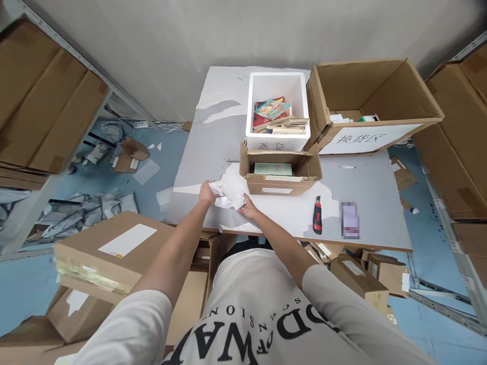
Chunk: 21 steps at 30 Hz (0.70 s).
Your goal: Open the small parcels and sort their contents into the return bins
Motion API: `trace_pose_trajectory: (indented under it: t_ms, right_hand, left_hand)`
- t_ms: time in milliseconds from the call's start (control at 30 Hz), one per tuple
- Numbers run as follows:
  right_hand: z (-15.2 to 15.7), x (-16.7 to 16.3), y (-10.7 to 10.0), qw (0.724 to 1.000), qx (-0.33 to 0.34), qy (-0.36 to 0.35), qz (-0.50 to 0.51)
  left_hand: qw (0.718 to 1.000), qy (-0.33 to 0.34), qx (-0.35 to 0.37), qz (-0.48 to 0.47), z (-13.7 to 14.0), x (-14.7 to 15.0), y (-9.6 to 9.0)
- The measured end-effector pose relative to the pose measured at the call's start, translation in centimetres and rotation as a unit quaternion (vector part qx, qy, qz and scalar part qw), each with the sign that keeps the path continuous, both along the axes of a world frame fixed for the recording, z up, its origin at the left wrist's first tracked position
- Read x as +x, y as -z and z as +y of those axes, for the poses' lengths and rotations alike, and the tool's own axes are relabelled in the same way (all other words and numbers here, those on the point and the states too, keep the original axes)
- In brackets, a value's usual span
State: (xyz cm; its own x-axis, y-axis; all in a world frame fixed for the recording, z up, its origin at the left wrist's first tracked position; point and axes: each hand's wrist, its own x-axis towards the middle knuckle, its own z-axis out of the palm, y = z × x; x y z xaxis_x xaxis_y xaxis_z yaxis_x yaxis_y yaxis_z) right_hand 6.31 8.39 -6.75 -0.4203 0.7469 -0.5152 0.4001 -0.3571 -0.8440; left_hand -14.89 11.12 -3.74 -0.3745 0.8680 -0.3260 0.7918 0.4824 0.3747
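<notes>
Crumpled white paper [230,190] lies at the table's front left, between my two hands. My left hand [207,193] has its fingers closed on the paper's left edge. On the lower right edge, my right hand [249,208] grips the same paper between thumb and fingers. Just behind it stands a small open cardboard box [283,185], with a pale green book [272,169] inside. A red and black utility knife [317,215] rests to the right of my right hand. Farther right is a blurred purple object [350,220], too pixelated to name.
A white foam box [251,111] with several books stands behind the small box. Right of it is a large open carton [380,124] with a written label. Stacked cartons [99,253] stand left of me. Shelving with boxes [38,96] flanks the table [213,116].
</notes>
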Motion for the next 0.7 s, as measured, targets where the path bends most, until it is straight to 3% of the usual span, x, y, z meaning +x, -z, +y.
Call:
trace_pose_trajectory:
  t_ms: [133, 200, 267, 333, 367, 433, 500, 567, 633, 700]
  right_hand:
    - [0.3, 1.0, -2.2, 0.978, 0.017, -0.097, -0.185]
    - [0.1, 2.2, -4.0, 0.971, 0.020, -0.128, -0.201]
    - [-0.2, 4.2, -6.7, 0.969, 0.032, -0.167, -0.179]
    - [-0.4, 7.2, -10.5, 0.966, 0.065, -0.221, -0.118]
    - [-0.3, 9.1, -12.7, 0.956, 0.109, -0.269, -0.036]
    - [0.7, 13.1, -17.1, 0.950, 0.203, -0.233, 0.035]
    - [2.8, 16.7, -20.7, 0.945, 0.293, -0.139, -0.028]
    - [5.6, 19.3, -22.6, 0.911, 0.371, -0.091, -0.158]
    - [8.7, 20.3, -22.7, 0.854, 0.407, -0.133, -0.295]
    - [11.4, 20.2, -21.5, 0.811, 0.374, -0.225, -0.391]
  left_hand:
    - [0.999, -0.042, 0.021, 0.012, -0.2, 0.7, 0.1]
    - [0.998, -0.040, 0.050, 0.005, -0.1, 1.4, -0.5]
    - [0.990, 0.001, 0.139, -0.011, 0.1, 2.6, -1.9]
    - [0.956, 0.082, 0.280, -0.038, 0.2, 4.4, -4.4]
    - [0.929, 0.125, 0.344, -0.053, 0.4, 5.6, -5.8]
    - [0.879, 0.214, 0.417, -0.084, 1.2, 8.2, -9.1]
    - [0.852, 0.321, 0.399, -0.107, 2.8, 11.0, -12.0]
    - [0.862, 0.393, 0.310, -0.080, 5.2, 13.3, -14.2]
    - [0.878, 0.449, 0.166, -0.004, 7.7, 14.9, -15.4]
    - [0.864, 0.497, 0.047, 0.060, 9.7, 15.5, -15.6]
